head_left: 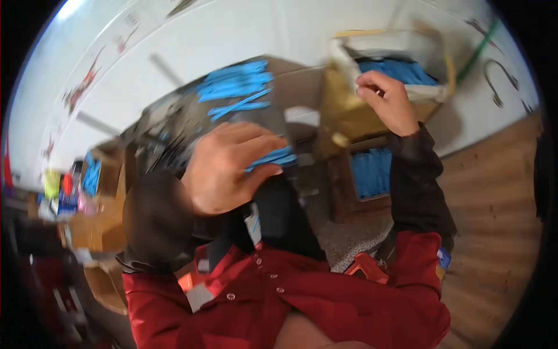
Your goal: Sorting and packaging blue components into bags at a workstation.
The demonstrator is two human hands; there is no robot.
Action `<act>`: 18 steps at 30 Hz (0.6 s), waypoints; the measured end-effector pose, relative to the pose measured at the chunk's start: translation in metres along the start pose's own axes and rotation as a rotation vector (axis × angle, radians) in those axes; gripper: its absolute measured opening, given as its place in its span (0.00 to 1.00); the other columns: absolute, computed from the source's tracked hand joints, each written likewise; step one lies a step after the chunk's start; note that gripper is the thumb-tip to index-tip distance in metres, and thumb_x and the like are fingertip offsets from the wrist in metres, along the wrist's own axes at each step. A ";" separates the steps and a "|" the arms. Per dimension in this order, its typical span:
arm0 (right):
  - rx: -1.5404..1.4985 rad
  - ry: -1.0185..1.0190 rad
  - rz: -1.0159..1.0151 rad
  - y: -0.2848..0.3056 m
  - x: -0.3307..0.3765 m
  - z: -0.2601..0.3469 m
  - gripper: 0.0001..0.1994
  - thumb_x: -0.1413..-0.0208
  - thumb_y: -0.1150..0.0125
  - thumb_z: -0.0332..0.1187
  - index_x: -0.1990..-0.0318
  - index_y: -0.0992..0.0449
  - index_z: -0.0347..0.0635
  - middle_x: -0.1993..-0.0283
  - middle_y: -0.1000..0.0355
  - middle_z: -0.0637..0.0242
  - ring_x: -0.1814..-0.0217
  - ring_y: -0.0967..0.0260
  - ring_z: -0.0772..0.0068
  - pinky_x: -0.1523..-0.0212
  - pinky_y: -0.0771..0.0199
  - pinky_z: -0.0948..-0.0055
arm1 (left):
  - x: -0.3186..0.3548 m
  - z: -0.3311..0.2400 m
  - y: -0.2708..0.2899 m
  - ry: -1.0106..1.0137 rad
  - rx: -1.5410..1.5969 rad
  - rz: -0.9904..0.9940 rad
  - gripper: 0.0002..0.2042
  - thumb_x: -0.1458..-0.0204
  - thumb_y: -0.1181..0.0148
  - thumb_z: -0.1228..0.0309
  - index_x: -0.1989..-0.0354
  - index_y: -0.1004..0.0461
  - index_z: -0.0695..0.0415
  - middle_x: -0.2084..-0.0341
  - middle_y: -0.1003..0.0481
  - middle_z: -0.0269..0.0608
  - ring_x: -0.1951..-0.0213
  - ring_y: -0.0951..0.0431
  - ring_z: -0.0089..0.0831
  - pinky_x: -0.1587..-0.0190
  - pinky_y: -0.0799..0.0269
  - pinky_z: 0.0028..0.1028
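The left hand (224,166) is curled shut around a small bundle of blue strips (273,158), their ends sticking out past the fingers toward the right, held up close in front of the chest. The right hand (386,102) reaches out to the far right into an open box lined with a pale bag (407,46); its fingers are pinched together at the bag's near edge, just beside a heap of more blue strips (398,71) inside, but motion blur hides whether anything is caught between the fingertips. By the look of it, the work is at the gathering stage — one hand collecting a bundle while the other fetches from the supply box — and the next move would call for a clean pinch on a few loose strips without dragging the bag lining along. Beyond the left hand, a spread pile of blue strips (235,87) lies on a dark, cluttered surface (174,125). Below the supply box stands a brown cardboard carton (372,174) with a neat blue stack showing in it. At far left, blurred, sit a yellow-green container (52,183) and other coloured packages — too smeared to tell their shapes. The pale wall (232,29) behind carries faint red and dark markings, unreadable here.
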State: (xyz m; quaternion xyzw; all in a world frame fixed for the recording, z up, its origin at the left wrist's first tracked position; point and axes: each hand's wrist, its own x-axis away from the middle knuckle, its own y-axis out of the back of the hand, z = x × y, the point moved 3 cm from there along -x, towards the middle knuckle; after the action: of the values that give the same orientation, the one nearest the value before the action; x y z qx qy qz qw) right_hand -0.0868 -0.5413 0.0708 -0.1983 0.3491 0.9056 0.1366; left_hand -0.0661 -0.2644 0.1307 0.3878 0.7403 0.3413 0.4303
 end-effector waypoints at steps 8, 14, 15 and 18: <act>-0.021 0.346 0.592 -0.146 -0.030 0.100 0.07 0.55 0.46 0.25 0.68 0.31 0.32 0.73 0.36 0.60 0.72 0.35 0.67 0.70 0.36 0.74 | 0.203 0.091 0.053 0.573 -0.228 -0.299 0.34 0.71 0.33 0.68 0.50 0.38 0.62 0.51 0.38 0.50 0.48 0.39 0.45 0.47 0.42 0.34; 0.394 0.544 0.432 -0.219 -0.078 0.093 0.12 0.57 0.42 0.28 0.63 0.31 0.35 0.67 0.35 0.58 0.63 0.37 0.58 0.63 0.34 0.62 | 0.228 0.154 0.038 0.657 -0.282 -0.160 0.42 0.70 0.34 0.56 0.47 0.46 0.67 0.49 0.43 0.53 0.45 0.45 0.46 0.43 0.50 0.36; 0.481 0.576 0.360 -0.225 -0.082 0.089 0.13 0.58 0.42 0.28 0.62 0.31 0.35 0.67 0.35 0.59 0.62 0.38 0.59 0.62 0.34 0.62 | 0.230 0.160 0.033 0.682 -0.328 -0.134 0.44 0.70 0.34 0.54 0.46 0.46 0.68 0.49 0.43 0.54 0.45 0.45 0.47 0.42 0.50 0.36; 0.646 0.553 0.484 -0.243 -0.088 0.063 0.11 0.57 0.43 0.28 0.63 0.29 0.39 0.68 0.35 0.63 0.61 0.39 0.61 0.62 0.35 0.63 | 0.222 0.162 0.032 0.661 -0.347 -0.106 0.48 0.74 0.34 0.47 0.47 0.46 0.71 0.52 0.41 0.55 0.46 0.44 0.46 0.43 0.50 0.37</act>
State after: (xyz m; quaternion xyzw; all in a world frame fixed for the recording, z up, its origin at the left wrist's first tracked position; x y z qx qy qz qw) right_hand 0.0681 -0.3325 0.0130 -0.2919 0.6716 0.6701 -0.1213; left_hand 0.0159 -0.0291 0.0111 0.1394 0.7895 0.5454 0.2446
